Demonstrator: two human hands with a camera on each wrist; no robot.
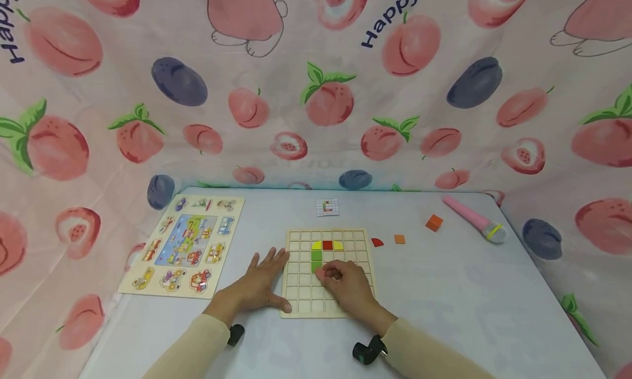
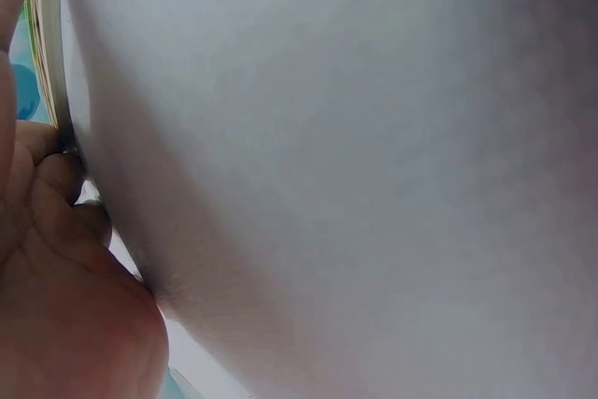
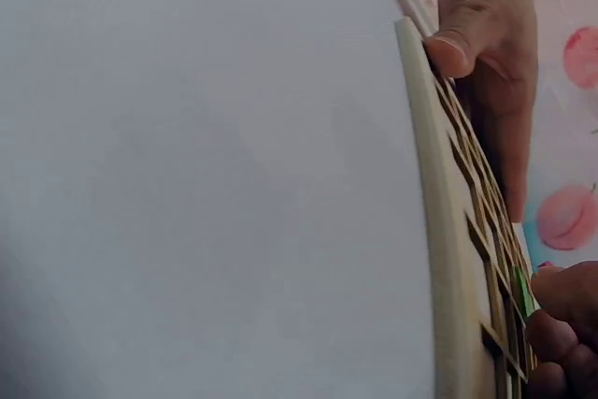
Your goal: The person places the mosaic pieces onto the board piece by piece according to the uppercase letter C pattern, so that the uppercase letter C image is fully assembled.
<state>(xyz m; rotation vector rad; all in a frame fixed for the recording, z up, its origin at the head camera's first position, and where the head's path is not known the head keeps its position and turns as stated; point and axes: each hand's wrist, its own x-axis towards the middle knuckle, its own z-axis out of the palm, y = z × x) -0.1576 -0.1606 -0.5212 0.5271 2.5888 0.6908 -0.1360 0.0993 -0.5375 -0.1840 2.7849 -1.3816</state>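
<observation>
A square wooden grid board (image 1: 301,297) lies flat, with yellow pieces (image 1: 338,245) on both sides of a red square (image 1: 327,245) in one row. Two green squares (image 1: 316,255) run down from the left yellow piece. My left hand (image 1: 259,283) rests at the board's left edge, fingers spread and straight, thumb near the lower left corner. My right hand (image 1: 345,283) is over the middle of the board, thumb and fingertips pinching what looks like a small reddish piece (image 1: 320,273) just below the green squares, mostly hidden by the fingers.
Behind the board lies a small pattern card (image 1: 327,207). To its right are a red quarter-round piece (image 1: 377,242), an orange square (image 1: 400,239), an orange block (image 1: 434,222) and a pink toy microphone (image 1: 476,220). A vehicle puzzle board (image 1: 224,255) lies at the left.
</observation>
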